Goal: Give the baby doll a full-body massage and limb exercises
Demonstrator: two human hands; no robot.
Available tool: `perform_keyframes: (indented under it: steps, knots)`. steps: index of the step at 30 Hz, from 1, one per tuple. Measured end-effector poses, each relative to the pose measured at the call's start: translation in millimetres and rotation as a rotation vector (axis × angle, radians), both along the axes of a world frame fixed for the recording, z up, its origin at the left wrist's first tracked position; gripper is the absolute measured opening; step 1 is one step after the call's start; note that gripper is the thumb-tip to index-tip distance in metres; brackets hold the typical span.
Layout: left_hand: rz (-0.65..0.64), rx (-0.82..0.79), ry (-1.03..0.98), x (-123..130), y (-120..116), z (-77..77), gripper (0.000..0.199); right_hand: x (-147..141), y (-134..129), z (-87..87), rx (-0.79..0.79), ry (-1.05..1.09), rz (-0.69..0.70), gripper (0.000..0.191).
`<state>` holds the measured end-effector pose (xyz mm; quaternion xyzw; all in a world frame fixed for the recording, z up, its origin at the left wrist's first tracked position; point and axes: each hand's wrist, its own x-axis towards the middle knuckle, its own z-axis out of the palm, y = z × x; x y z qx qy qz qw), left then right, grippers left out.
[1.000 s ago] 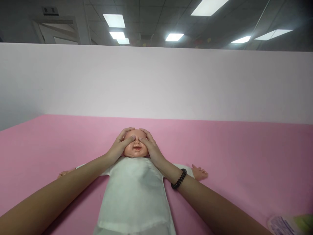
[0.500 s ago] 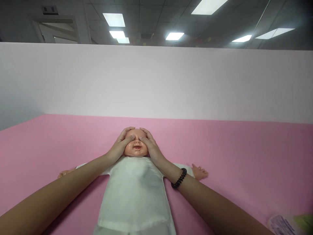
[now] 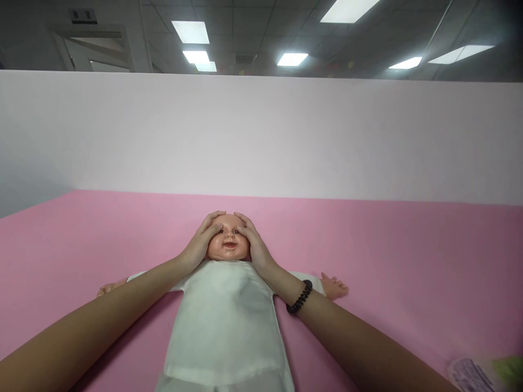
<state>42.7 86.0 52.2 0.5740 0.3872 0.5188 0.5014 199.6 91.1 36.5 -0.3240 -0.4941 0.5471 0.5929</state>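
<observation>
Pink surface (image 3: 392, 245) — fingers (image 3: 207, 223) cup a doll's head (image 3: 229, 239).

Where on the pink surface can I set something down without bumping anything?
Widest is the right side of the pink surface, between the white panel, the doll's outstretched hand and the blurred item bottom right. A smaller patch lies left, between panel and left forearm. Crowded: the doll's head, cupped by left hand and right hand.

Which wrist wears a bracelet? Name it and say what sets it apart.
The right wrist, behind the right hand that cups the doll's head: a black coiled bracelet circles that arm, while the left wrist is bare.
</observation>
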Motion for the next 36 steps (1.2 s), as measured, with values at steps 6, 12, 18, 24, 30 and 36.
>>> perform_keyframes:
  steps: [6, 12, 18, 24, 30, 36]
  knots:
    - [0.008, -0.010, -0.018, 1.0, 0.0, 1.8, 0.045, 0.2, 1.9, -1.2, 0.020, 0.018, -0.006, 0.046]
    - [0.001, 0.000, -0.033, 2.3, -1.9, 4.1, 0.044, 0.1, 0.0, 0.1, 0.009, 0.028, -0.007, 0.046]
    - [0.006, -0.009, -0.032, 1.4, -0.9, 2.7, 0.045, -1.0, 0.5, -0.7, -0.002, 0.041, 0.001, 0.047]
    - [0.007, -0.012, -0.030, 1.8, -1.8, 3.4, 0.047, -1.1, 0.0, 0.6, -0.014, 0.040, 0.005, 0.049]
    - [-0.005, -0.016, -0.037, 2.0, -2.5, 4.2, 0.046, -0.6, -2.4, 1.8, -0.025, 0.037, 0.018, 0.049]
    - [-0.049, -0.034, -0.020, -2.3, -4.0, 1.9, 0.054, 0.6, -5.6, 4.4, -0.053, -0.012, 0.015, 0.058]
